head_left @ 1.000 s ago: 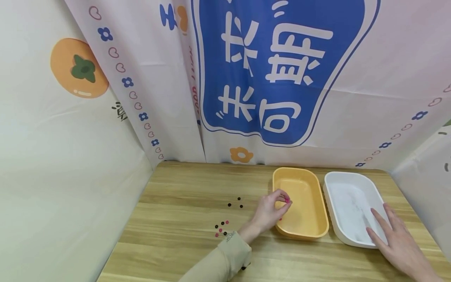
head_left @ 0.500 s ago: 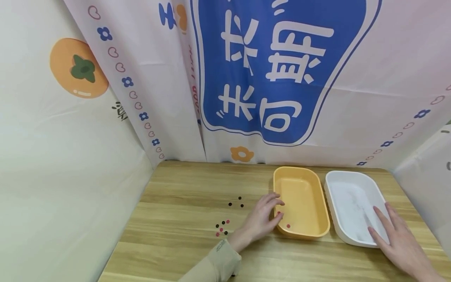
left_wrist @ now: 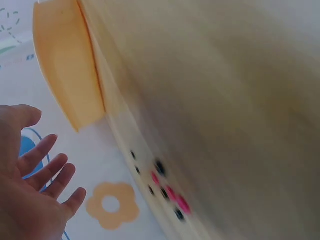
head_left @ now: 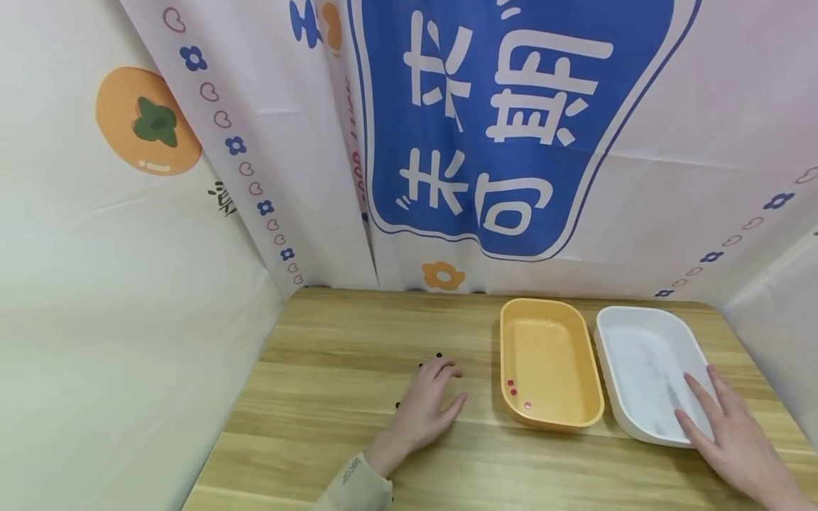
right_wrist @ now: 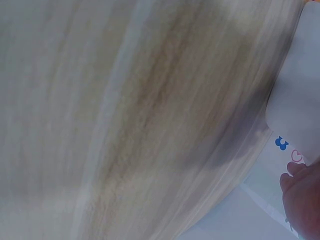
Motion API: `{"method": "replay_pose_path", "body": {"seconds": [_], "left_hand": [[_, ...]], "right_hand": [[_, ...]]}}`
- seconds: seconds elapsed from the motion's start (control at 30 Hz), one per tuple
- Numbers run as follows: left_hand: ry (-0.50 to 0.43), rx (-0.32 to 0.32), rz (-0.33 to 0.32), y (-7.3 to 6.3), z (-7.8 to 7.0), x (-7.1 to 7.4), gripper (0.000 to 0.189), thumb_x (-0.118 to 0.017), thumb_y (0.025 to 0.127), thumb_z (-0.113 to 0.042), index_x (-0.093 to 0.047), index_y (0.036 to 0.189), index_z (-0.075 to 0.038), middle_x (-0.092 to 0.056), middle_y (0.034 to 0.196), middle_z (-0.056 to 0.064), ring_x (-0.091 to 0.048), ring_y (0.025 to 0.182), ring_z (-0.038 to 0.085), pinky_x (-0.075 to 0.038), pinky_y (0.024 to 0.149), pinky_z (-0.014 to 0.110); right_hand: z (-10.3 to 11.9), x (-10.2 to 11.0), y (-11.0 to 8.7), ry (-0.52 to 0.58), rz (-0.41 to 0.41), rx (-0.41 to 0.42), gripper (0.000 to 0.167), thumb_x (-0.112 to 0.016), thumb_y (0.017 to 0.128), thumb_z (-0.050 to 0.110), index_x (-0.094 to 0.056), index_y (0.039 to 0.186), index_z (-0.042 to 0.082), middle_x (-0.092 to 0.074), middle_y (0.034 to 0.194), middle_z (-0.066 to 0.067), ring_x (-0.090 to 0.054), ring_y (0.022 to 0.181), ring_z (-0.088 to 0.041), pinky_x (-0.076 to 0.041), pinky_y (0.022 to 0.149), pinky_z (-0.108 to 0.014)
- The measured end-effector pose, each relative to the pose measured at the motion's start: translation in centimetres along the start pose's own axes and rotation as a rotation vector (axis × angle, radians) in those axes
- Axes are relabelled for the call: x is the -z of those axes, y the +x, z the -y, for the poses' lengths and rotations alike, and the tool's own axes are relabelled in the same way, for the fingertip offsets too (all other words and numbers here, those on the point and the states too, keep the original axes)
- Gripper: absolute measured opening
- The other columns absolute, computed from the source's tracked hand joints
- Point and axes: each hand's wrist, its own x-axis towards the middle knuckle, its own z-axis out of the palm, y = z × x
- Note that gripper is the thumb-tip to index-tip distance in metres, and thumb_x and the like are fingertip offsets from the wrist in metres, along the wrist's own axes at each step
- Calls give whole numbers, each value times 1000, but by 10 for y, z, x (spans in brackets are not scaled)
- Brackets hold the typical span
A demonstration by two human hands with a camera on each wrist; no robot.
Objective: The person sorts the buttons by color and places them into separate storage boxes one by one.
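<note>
My left hand [head_left: 424, 408] hovers over the table left of the yellow tray [head_left: 551, 424], fingers spread and loosely bent, holding nothing. Several small round button-like pieces lie by it; a black one [head_left: 439, 355] shows past its fingers, and the hand hides most of the others in the head view. The left wrist view shows that group, with pink pieces [left_wrist: 183, 204] and black pieces [left_wrist: 159, 167] mixed. Inside the yellow tray, along its near left side, lie 3 pink pieces [head_left: 513, 392]. My right hand [head_left: 735, 440] rests on the right rim of the white tray [head_left: 645, 372], fingers extended.
The two trays stand side by side on the right of the wooden table [head_left: 345, 326]. A printed cloth [head_left: 307, 128] hangs behind the table's back edge, with pale cloth at both sides.
My left hand held a pink piece over the yellow tray, let it go inside, then drew back left over the loose pieces. The right hand stays on the white tray.
</note>
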Motion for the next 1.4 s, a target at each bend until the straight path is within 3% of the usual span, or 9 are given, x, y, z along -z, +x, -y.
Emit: {"method": "replay_pose_path", "body": {"seconds": [0.23, 0.43, 0.6, 0.8, 1.0, 1.4], "left_hand": [[100, 81, 10, -23, 21, 6, 38, -81, 99, -25, -68, 130, -9, -70, 134, 11, -64, 131, 30, -54, 114, 57], [192, 116, 19, -33, 35, 8, 34, -82, 98, -26, -69, 125, -10, -71, 126, 7, -66, 123, 27, -57, 107, 54], [232, 126, 5, -35, 40, 8, 29, -85, 95, -19, -71, 119, -10, -72, 119, 6, -67, 119, 26, -59, 100, 50], [223, 180, 39, -37, 41, 10, 17, -85, 95, -14, -73, 108, -8, -70, 106, 4, -65, 107, 23, -56, 90, 46], [208, 237, 69, -36, 45, 9, 15, -85, 96, -15, -76, 105, -7, -74, 109, 7, -65, 108, 25, -56, 90, 47], [185, 259, 90, -30, 43, 7, 9, -84, 96, -13, -75, 99, -12, -72, 102, 3, -63, 103, 22, -52, 87, 44]], "right_hand": [[-1, 0, 1, 3, -3, 11, 69, -55, 112, 24, -27, 170, -2, 0, 181, -35, 0, 167, -59, 23, 136, -42], [-2, -1, 0, 8, -12, 13, 68, -55, 112, 24, -30, 169, -2, -3, 180, -37, 3, 169, -55, 22, 136, -40], [-2, -1, 1, -4, -10, 8, 67, -55, 112, 25, -32, 167, -4, -2, 180, -36, 2, 169, -55, 21, 136, -42], [-2, -2, 1, -7, -8, 12, 66, -55, 112, 25, -33, 167, -5, 1, 181, -35, 4, 170, -54, 22, 136, -40], [-2, -1, 0, -11, -2, 4, 66, -55, 112, 26, -32, 167, -5, 0, 181, -35, 4, 170, -53, 23, 136, -42], [-3, -2, -1, 6, -31, 26, 64, -57, 111, 23, -37, 165, -4, -5, 181, -36, -4, 168, -58, 20, 137, -38]]}}
